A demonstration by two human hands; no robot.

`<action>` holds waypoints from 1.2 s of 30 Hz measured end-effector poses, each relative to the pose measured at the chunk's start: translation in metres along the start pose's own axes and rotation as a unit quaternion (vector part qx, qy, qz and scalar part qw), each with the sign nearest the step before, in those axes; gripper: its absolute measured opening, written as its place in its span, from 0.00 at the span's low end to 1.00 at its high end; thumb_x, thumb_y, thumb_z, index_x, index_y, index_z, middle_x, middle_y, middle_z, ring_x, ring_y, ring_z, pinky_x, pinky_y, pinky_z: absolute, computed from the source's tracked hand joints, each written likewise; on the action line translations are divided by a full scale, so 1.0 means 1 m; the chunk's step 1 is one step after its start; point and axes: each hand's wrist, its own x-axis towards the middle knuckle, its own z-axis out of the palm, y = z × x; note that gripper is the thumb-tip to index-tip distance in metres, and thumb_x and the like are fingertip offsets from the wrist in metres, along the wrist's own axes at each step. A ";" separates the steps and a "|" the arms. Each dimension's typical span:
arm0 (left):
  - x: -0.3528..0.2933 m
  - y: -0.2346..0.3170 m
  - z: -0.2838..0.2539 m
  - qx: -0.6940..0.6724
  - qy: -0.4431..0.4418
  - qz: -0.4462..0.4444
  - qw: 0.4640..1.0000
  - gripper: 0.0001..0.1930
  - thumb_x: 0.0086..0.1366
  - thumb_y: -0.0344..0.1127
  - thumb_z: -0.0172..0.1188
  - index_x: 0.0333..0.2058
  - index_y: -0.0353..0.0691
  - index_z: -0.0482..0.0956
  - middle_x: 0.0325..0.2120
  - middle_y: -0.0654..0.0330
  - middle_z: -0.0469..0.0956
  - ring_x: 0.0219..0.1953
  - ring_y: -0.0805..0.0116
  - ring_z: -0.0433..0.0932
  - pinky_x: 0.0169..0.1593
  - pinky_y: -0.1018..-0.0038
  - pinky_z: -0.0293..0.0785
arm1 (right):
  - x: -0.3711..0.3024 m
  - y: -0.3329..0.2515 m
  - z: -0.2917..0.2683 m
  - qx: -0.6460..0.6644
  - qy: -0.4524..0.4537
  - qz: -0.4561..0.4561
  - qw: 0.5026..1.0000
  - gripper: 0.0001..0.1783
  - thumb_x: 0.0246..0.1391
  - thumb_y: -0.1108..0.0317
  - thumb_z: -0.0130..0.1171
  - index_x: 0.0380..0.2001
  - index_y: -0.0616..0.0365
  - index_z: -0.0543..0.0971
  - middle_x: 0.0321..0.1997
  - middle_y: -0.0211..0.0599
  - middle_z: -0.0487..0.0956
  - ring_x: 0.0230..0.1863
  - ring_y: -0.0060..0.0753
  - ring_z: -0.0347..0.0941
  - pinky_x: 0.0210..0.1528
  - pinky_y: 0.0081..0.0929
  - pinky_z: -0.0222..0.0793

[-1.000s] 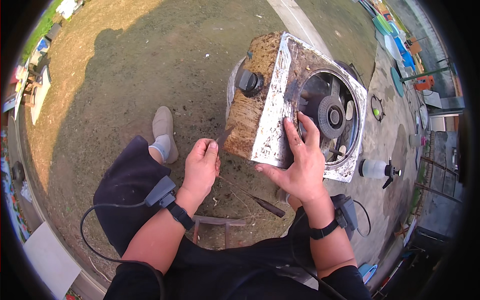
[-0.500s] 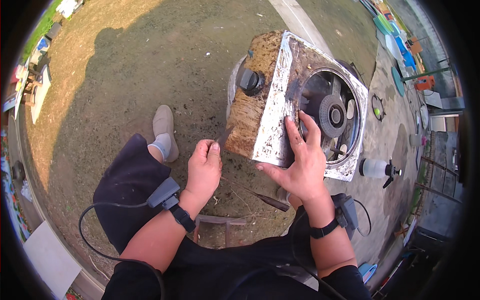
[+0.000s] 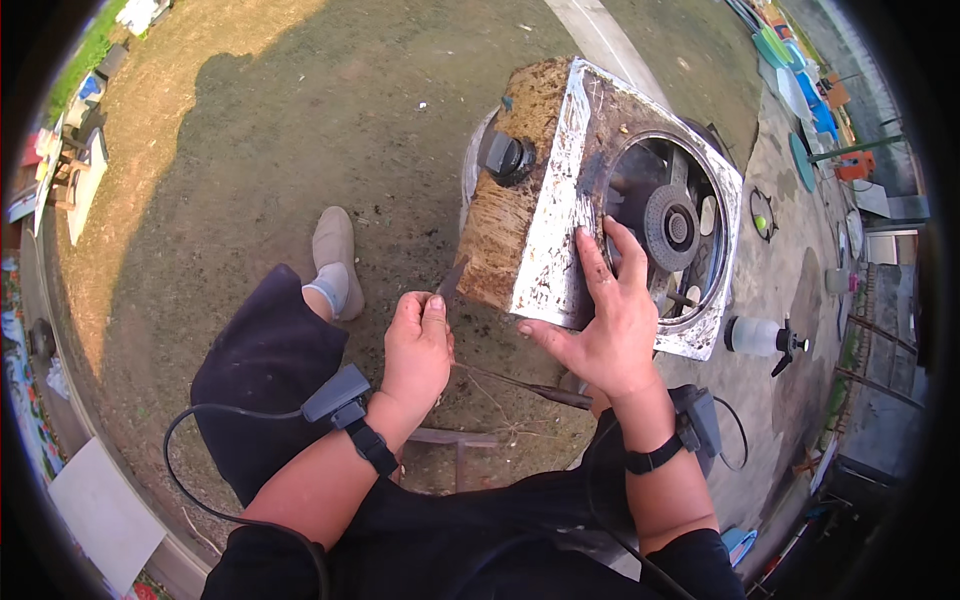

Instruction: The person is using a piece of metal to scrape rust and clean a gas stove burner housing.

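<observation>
A grimy single-burner gas stove is in front of me, its brown-stained front panel facing left with a black knob on it. The round burner sits inside a ring-shaped opening in the top. My left hand is closed round a thin, double-ended metal scraper. One flat end meets the front panel's near lower corner; the other points right, below my right wrist. My right hand is spread over the stove's near edge, fingertips on the top by the opening, thumb at the edge.
A white spray bottle with a black pump head stands right of the stove. Behind it lies a wire ring around something yellow-green. A low wooden stool-like frame is below my hands. My left shoe rests on the dirt ground.
My left hand has shifted slightly toward me, and the scraper now lies a little flatter, its tip still at the stove's corner. My right hand stays in place on the stove.
</observation>
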 end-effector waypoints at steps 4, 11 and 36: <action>-0.017 -0.005 0.006 -0.051 0.013 -0.035 0.998 0.09 0.85 0.40 0.47 0.45 0.41 0.68 0.28 0.64 0.71 0.23 0.77 0.69 0.26 0.76 0.70 | 0.001 -0.001 0.001 0.006 -0.002 0.006 1.000 0.61 0.31 0.41 0.86 0.69 0.54 0.74 0.72 0.53 0.67 0.59 0.58 0.80 0.51 0.45 0.83; -0.019 -0.002 0.012 -0.088 0.023 -0.050 0.995 0.10 0.85 0.40 0.46 0.44 0.41 0.68 0.27 0.62 0.73 0.24 0.75 0.70 0.28 0.75 0.72 | 0.000 0.001 0.001 0.011 0.001 0.003 1.000 0.60 0.31 0.41 0.86 0.69 0.54 0.74 0.71 0.53 0.68 0.58 0.58 0.80 0.50 0.46 0.84; -0.025 0.003 0.003 -0.053 -0.010 -0.055 0.997 0.11 0.85 0.40 0.46 0.42 0.40 0.70 0.24 0.66 0.70 0.21 0.78 0.67 0.26 0.77 0.70 | 0.000 0.001 0.003 0.005 0.009 -0.005 1.000 0.62 0.29 0.42 0.87 0.69 0.52 0.73 0.71 0.52 0.67 0.59 0.58 0.79 0.50 0.45 0.84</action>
